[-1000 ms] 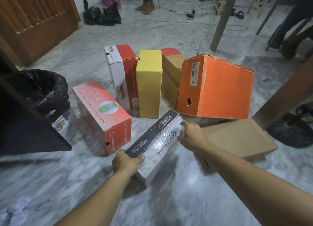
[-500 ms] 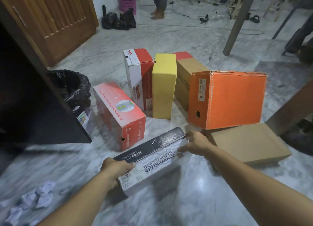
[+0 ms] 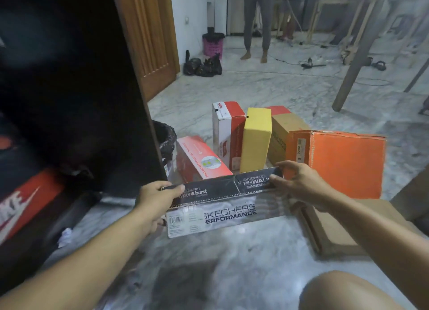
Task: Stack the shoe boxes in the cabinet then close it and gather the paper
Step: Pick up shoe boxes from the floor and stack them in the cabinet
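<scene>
While both hands lift it off marble floor [image 3: 232, 275], grey-black Skechers box [image 3: 222, 205] hangs level, just right of cabinet [image 3: 69, 100]. Left hand [image 3: 155, 203] grips left end, thumb on lid; right hand [image 3: 299, 184] pinches right end. Inside cabinet: red Nike box [image 3: 25, 200] low down. Behind: red box [image 3: 199, 159], yellow box [image 3: 256, 140], orange box [image 3: 343, 163]. Bin with black liner [image 3: 166, 138], contents unseen. Crumpled paper [image 3: 66, 235] by cabinet foot.

Both forearms are reaching forward. Left hand [image 3: 155, 199] is gripping one end of the Skechers shoe box [image 3: 228, 201], thumb on top; right hand [image 3: 299, 182] is gripping the other end.
</scene>
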Demonstrator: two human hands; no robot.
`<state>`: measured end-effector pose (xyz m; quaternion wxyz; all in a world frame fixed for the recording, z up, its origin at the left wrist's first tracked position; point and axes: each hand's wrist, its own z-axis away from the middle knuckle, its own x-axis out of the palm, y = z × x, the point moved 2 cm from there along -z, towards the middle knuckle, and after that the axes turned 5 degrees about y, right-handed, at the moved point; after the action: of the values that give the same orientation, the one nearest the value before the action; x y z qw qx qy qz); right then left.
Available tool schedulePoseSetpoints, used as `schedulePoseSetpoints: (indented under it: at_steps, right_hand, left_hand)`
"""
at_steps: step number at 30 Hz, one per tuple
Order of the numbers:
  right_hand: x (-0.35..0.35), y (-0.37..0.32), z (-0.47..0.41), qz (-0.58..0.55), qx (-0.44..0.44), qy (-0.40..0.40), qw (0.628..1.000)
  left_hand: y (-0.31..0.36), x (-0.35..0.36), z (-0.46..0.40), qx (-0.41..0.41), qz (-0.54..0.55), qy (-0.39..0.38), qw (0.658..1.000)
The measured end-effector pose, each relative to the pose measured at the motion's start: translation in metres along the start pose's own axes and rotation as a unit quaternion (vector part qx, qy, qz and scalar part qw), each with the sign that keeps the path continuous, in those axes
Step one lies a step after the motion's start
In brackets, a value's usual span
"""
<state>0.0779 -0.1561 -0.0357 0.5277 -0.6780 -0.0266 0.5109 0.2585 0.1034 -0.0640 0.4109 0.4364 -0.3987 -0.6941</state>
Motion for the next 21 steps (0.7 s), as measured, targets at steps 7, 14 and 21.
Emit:
schedulePoseSetpoints:
  at_steps: [7,14,21]
  right_hand:
    - [-0.011,-0.077,0.039,-0.084,-0.032,0.071,0.993]
    - [-0.001,-0.148,0.069,-0.112,-0.078,0.041,0.99]
    - [0.019,-0.226,0.088,-0.186,-0.16,0.026,0.969]
  left_hand:
    - [0.047,-0.079,0.036,0.058,0.041,0.094,0.993]
    - [0.067,-0.159,0.075,0.073,0.128,0.137,0.98]
    - [0.1,-0.24,0.102,0.122,0.223,0.179,0.951]
